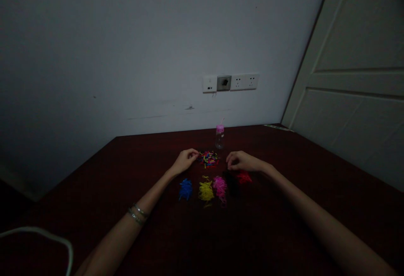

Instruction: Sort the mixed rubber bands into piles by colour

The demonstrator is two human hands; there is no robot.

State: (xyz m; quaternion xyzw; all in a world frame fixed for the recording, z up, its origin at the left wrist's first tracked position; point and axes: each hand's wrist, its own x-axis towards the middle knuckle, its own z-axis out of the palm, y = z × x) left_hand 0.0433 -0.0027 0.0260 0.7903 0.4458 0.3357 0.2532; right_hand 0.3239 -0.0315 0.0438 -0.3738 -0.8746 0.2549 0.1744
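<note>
A mixed pile of small, many-coloured rubber bands lies on the dark red table. At its left edge is my left hand, thumb and fingertips pinched together; what is between them is too small to make out. My right hand hovers right of the pile with fingers curled in a pinch, any held thing hidden. Nearer to me lie one-colour heaps: blue bands, yellow bands, pink bands, dark bands that barely show, and red bands just below my right wrist.
A clear bottle with a pink lid stands behind the mixed pile. Beyond is a pale wall with a row of sockets. A white cable curves in at lower left. A panelled door rises at the right.
</note>
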